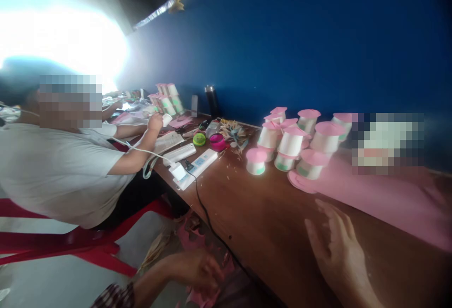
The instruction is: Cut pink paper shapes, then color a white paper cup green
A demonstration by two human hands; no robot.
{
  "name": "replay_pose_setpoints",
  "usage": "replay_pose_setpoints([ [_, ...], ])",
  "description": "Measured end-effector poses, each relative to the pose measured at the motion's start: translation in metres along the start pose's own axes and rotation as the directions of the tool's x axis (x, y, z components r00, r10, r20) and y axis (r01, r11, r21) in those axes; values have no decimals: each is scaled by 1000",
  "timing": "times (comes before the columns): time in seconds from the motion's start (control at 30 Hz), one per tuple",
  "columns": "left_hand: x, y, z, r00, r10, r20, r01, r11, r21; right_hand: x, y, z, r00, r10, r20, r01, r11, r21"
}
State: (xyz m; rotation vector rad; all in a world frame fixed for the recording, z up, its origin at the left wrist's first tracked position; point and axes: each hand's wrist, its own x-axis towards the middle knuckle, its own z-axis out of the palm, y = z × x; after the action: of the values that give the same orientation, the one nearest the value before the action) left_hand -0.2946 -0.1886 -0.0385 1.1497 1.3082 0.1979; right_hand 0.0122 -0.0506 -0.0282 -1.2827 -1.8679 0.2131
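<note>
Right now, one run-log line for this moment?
left hand: blurred, curled, beside brown table | right hand: open, empty, near pink sheet | pink-topped white cups: grouped, some stacked

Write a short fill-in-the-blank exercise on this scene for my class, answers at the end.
The wall behind the table is ____. The flat tops of the white cups are ____. The chair at the left is ____. The hand nearer the large pink sheet is the person's own ____ one.

Answers: blue; pink; red; right.
</note>
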Motion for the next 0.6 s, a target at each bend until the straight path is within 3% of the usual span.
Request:
replay_pose_setpoints([
  [0.03,1,20,7,996,5,87,-7,1000,23,0,0,0,1000,-18,-10,18,1000,-2],
  [0.13,2,84,25,982,109,155,-126,987,102,2,1,-1,999,-43,-20,43,999,-1],
  [0.27,16,150,34,904,427,6,-417,882,220,3,0,-2,998,-63,-27,63,998,-1],
  [0.37,50,175,35,836,538,-108,-507,832,225,5,-2,-10,997,-11,-74,11,1000,-12],
  [0.43,77,184,37,744,626,-231,-550,772,320,5,-5,-24,999,-8,-34,6,999,-53],
  [0.5,100,188,40,693,673,-258,-532,719,446,2,-10,-44,994,-13,111,24,995,-96],
  [0.6,123,190,42,668,721,-188,-415,569,709,-10,-14,-77,935,8,355,55,985,-165],
])
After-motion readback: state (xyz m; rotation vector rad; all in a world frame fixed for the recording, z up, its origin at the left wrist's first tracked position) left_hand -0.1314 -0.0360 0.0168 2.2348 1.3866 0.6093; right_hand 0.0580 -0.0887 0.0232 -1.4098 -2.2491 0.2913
